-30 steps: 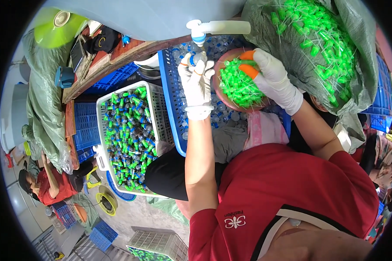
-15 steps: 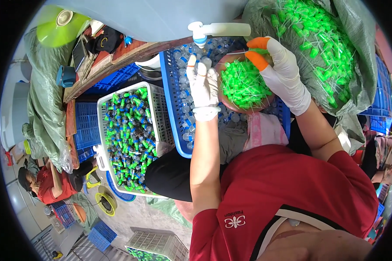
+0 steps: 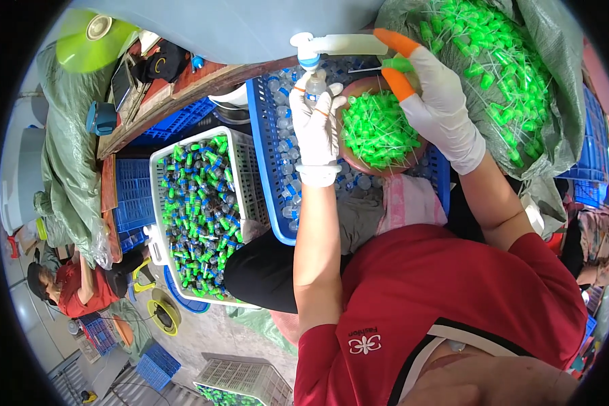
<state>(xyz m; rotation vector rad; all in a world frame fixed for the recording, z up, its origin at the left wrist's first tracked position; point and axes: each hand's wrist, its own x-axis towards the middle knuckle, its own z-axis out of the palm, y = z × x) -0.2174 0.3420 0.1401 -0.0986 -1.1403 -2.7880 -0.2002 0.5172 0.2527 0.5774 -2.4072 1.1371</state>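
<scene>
My left hand (image 3: 316,132), in a white glove, is closed around a small clear bottle (image 3: 314,86) with a blue ring. The bottle stands upright just below the blue-ringed nozzle of a white tap (image 3: 338,45). My right hand (image 3: 443,105), gloved with orange fingertips, pinches a green cap (image 3: 399,64) between thumb and forefinger. A thin pale stick (image 3: 365,70) points left from that cap. Under it, a pinkish bowl (image 3: 360,166) holds a heap of green caps with sticks (image 3: 380,128). The bowl rests in a blue basket (image 3: 272,189) among many clear bottles (image 3: 287,145).
A grey-blue tank (image 3: 250,30) hangs over the work. To the left stands a white crate (image 3: 243,145) full of dark bottles with green caps (image 3: 199,216). At right, an open green sack (image 3: 565,74) holds more green caps. Another person (image 3: 81,284) sits far left.
My left hand has shifted slightly, and the bottle now shows plainly in it beneath the nozzle. My right hand has turned and risen a little, so the cap's stick now shows, pointing left.
</scene>
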